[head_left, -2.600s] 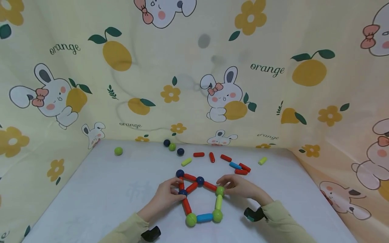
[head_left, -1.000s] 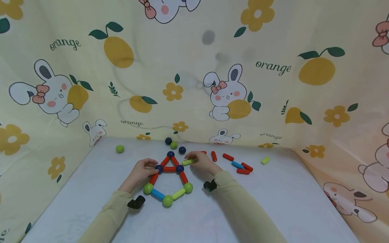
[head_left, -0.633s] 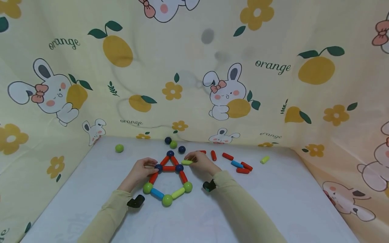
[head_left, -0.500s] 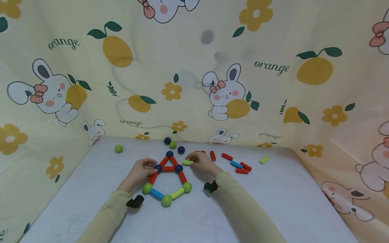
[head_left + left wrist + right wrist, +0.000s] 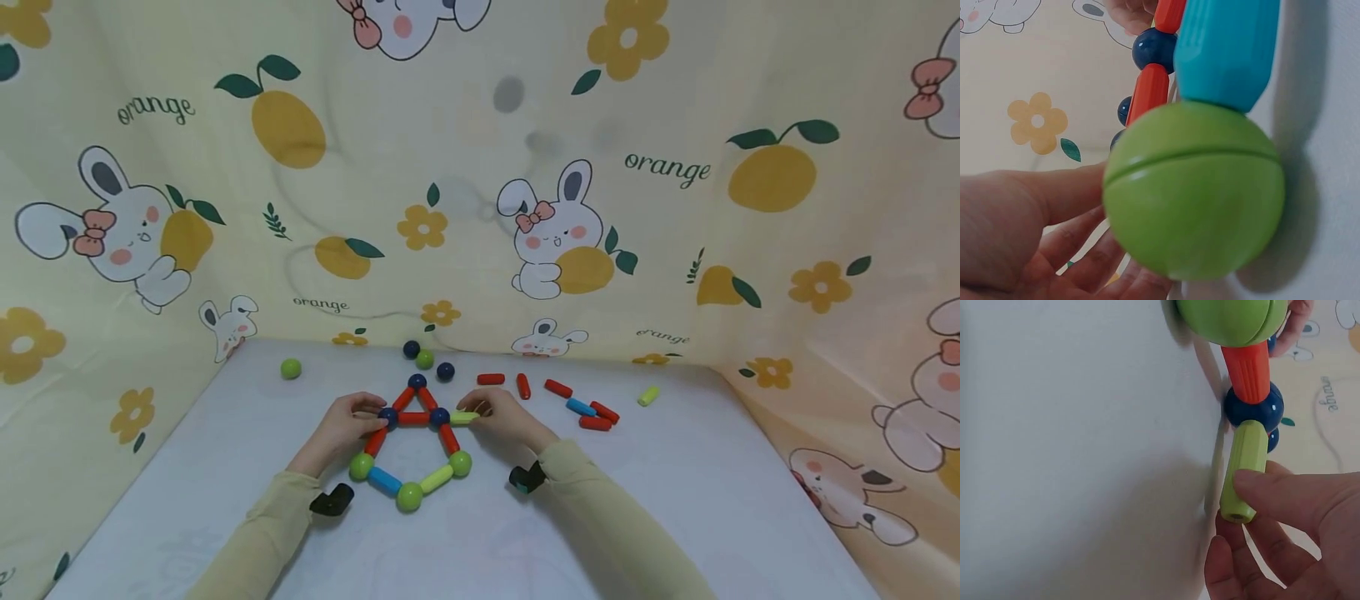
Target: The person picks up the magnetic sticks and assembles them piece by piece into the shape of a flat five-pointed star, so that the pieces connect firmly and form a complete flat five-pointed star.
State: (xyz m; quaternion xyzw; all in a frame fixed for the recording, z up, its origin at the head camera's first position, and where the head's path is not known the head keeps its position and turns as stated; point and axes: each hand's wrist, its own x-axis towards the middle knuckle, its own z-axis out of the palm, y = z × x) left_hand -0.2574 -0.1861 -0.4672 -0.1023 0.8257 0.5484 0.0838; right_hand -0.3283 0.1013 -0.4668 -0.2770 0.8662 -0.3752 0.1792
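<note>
A flat frame of building balls and sticks lies on the table. Three dark blue balls and red sticks form a triangle at its far end, while green balls (image 5: 409, 497), a blue stick (image 5: 386, 481) and a yellow-green stick (image 5: 436, 479) close the near side. My left hand (image 5: 345, 429) holds the frame's left dark blue ball (image 5: 387, 417) between thumb and fingers. Between thumb and fingers of my right hand (image 5: 1297, 531) is another yellow-green stick (image 5: 1246, 469). Its far end meets the right dark blue ball (image 5: 1254, 407); its near end shows a dark spot.
Behind the frame sit loose dark blue balls (image 5: 446, 372) and a green one (image 5: 424, 359); another green ball (image 5: 291, 368) lies far left. Several red sticks (image 5: 558, 388), a blue stick (image 5: 581, 407) and a yellow-green stick (image 5: 648, 396) are scattered at the back right. Printed cloth (image 5: 465, 208) hangs behind.
The frame has been turned and shifted left and away. My right hand has picked up the loose yellow-green stick and brought it nearer, against the right dark blue ball. My left hand keeps its hold.
</note>
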